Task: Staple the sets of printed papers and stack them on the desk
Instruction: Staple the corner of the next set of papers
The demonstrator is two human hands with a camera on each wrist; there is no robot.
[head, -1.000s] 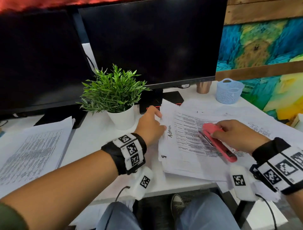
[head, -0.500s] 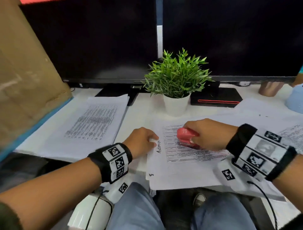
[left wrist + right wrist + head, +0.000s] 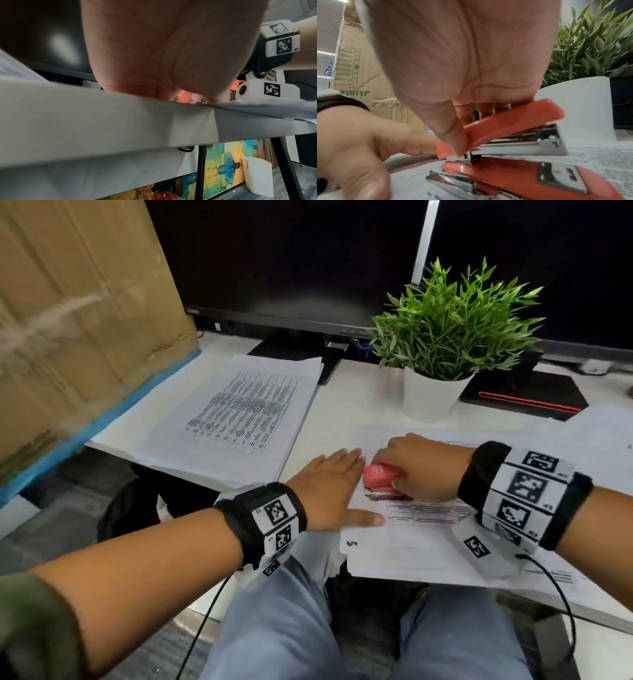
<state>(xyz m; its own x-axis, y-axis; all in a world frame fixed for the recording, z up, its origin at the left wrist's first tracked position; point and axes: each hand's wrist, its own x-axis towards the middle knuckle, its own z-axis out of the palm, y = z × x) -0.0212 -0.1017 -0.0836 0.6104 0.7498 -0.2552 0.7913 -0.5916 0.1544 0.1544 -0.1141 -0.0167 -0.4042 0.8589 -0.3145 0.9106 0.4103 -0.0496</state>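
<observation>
A set of printed papers (image 3: 414, 546) lies at the desk's front edge. My left hand (image 3: 337, 487) lies flat on its left margin, fingers straight, thumb spread across the sheet. My right hand (image 3: 411, 467) grips a red stapler (image 3: 382, 477) right beside the left fingers, over the set's upper left area. In the right wrist view the stapler (image 3: 513, 142) sits on the printed sheet with its top arm raised, thumb and fingers curled round that arm. The left wrist view shows mostly my palm (image 3: 171, 47) and the desk edge (image 3: 102, 119). A stack of printed papers (image 3: 239, 419) lies at the left.
A potted plant (image 3: 445, 337) in a white pot (image 3: 431, 395) stands just behind the hands. Two dark monitors (image 3: 291, 258) fill the back, with a black stand base (image 3: 524, 398) at the right. A cardboard box (image 3: 75, 320) borders the desk's left side.
The head view swung left. My right hand carried the stapler left across the set. My left hand went from curled at the paper's edge to lying flat on it.
</observation>
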